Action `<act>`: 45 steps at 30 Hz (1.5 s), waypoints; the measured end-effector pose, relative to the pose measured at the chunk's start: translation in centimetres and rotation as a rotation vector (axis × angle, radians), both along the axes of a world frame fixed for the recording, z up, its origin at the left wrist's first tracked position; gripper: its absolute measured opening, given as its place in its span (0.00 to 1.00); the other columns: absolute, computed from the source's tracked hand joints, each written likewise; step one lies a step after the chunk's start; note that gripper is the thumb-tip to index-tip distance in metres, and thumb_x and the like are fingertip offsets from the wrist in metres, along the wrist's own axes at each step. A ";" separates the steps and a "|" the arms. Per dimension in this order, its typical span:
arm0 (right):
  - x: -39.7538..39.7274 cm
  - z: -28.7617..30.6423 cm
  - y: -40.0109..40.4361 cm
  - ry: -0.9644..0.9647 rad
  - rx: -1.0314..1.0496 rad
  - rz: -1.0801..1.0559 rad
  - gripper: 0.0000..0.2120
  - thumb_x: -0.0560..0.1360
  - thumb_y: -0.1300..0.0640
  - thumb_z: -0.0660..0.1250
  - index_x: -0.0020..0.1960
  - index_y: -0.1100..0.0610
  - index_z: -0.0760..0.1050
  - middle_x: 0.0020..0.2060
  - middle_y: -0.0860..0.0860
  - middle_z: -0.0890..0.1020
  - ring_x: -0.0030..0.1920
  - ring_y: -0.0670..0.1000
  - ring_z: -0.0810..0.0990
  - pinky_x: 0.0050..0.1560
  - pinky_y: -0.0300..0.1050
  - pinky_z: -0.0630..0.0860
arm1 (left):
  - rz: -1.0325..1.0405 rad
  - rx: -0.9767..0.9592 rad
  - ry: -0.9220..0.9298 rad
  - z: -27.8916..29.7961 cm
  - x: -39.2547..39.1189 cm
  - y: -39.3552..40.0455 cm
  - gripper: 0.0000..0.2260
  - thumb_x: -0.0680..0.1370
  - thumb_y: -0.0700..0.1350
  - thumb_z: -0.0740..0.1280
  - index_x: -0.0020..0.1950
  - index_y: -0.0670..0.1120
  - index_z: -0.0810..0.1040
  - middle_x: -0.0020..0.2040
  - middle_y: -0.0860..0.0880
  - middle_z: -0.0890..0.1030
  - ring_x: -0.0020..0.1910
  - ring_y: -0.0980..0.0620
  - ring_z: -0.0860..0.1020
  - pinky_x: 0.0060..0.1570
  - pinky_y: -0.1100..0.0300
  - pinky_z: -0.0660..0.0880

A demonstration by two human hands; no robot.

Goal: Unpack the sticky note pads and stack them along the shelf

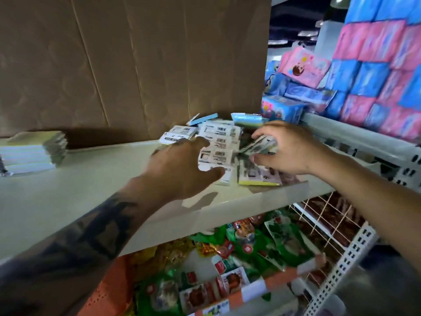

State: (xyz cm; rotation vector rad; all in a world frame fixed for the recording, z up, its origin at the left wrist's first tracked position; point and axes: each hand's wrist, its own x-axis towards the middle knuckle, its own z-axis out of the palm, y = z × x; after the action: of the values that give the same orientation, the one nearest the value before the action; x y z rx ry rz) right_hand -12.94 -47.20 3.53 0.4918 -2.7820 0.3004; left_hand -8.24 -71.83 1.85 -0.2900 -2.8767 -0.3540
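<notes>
On a pale shelf [75,190], backed by a big sheet of brown cardboard [136,60], sticky note pads [218,142] lie in a loose heap at the right end. The heap is blurred; roughly eight to ten wrapped pads show, too jumbled for a sure count. Most lie flat with their barcode labels facing up, in a rough column running from near to far. A yellow-edged pad [259,179] lies flat at the near right of the heap, its long side running left to right. A blue pad [204,118] at the far edge tilts against the cardboard.

Far to the left, well apart from the heap, one neat stack of pads [34,153] sits on the shelf, about five high, long sides running left to right.

Two bare hands reach in. The left hand [180,169], on a tattooed forearm, is spread open with thumb and fingers apart, hovering over the heap's left side; whether it touches a pad cannot be told. The right hand [289,151] is curled tight around a small bundle of pads [259,145], held just above the heap's right side.

Below the shelf sits a bin of green and red packets [239,254]. To the right, pink and blue packages [376,71] are piled high.
</notes>
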 end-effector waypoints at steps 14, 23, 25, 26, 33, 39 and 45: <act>-4.5 -1.7 1.2 0.018 0.002 0.093 0.27 0.64 0.28 0.68 0.49 0.48 0.82 0.51 0.50 0.80 0.50 0.52 0.79 0.51 0.53 0.79 | 0.199 -0.070 0.090 -1.9 -2.6 5.2 0.27 0.74 0.62 0.67 0.71 0.56 0.67 0.65 0.50 0.75 0.60 0.45 0.77 0.49 0.49 0.74; -2.7 -1.6 2.3 0.089 -0.128 0.142 0.24 0.63 0.37 0.72 0.53 0.49 0.84 0.54 0.49 0.82 0.51 0.50 0.80 0.51 0.50 0.80 | 0.179 -0.048 0.098 -1.8 -0.9 3.9 0.24 0.75 0.60 0.65 0.70 0.57 0.70 0.65 0.52 0.75 0.59 0.46 0.77 0.55 0.46 0.78; -1.8 -1.3 2.5 0.131 -0.177 0.141 0.24 0.62 0.39 0.72 0.53 0.51 0.85 0.54 0.49 0.82 0.51 0.49 0.79 0.51 0.47 0.79 | 0.170 -0.038 0.107 -1.7 -0.6 3.6 0.24 0.75 0.59 0.66 0.70 0.58 0.70 0.66 0.52 0.75 0.59 0.46 0.77 0.55 0.46 0.79; -1.3 -1.2 2.4 0.152 -0.198 0.145 0.23 0.62 0.40 0.71 0.52 0.52 0.85 0.54 0.49 0.82 0.51 0.48 0.79 0.52 0.47 0.79 | 0.163 -0.032 0.112 -1.7 -0.4 3.4 0.24 0.74 0.59 0.66 0.70 0.58 0.70 0.66 0.52 0.76 0.59 0.47 0.77 0.55 0.46 0.79; 2.5 -0.1 -1.2 0.237 -0.282 0.192 0.14 0.65 0.46 0.75 0.49 0.50 0.85 0.51 0.46 0.82 0.52 0.46 0.79 0.56 0.46 0.77 | 0.173 0.035 0.163 -1.3 2.4 -0.8 0.21 0.74 0.57 0.68 0.67 0.59 0.72 0.63 0.53 0.77 0.55 0.48 0.76 0.50 0.51 0.77; 6.0 -0.1 -10.7 0.213 -0.339 0.305 0.16 0.64 0.44 0.73 0.48 0.49 0.85 0.51 0.44 0.82 0.52 0.44 0.80 0.56 0.45 0.76 | 0.208 0.045 0.152 -1.0 6.0 -9.5 0.23 0.74 0.57 0.69 0.68 0.58 0.73 0.65 0.53 0.77 0.56 0.48 0.76 0.49 0.54 0.73; 8.1 -1.2 -21.6 0.124 -0.334 0.378 0.14 0.66 0.44 0.75 0.49 0.48 0.84 0.51 0.44 0.81 0.52 0.45 0.78 0.54 0.45 0.75 | 0.343 0.041 0.108 -0.6 9.4 -20.0 0.24 0.71 0.59 0.70 0.66 0.60 0.75 0.65 0.53 0.78 0.60 0.45 0.77 0.48 0.55 0.68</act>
State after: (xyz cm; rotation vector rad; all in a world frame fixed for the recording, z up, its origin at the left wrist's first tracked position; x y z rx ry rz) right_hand -4.81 -68.77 2.34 0.9111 -2.4359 0.7730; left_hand 1.14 -91.83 1.30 0.1848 -2.7397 -0.3203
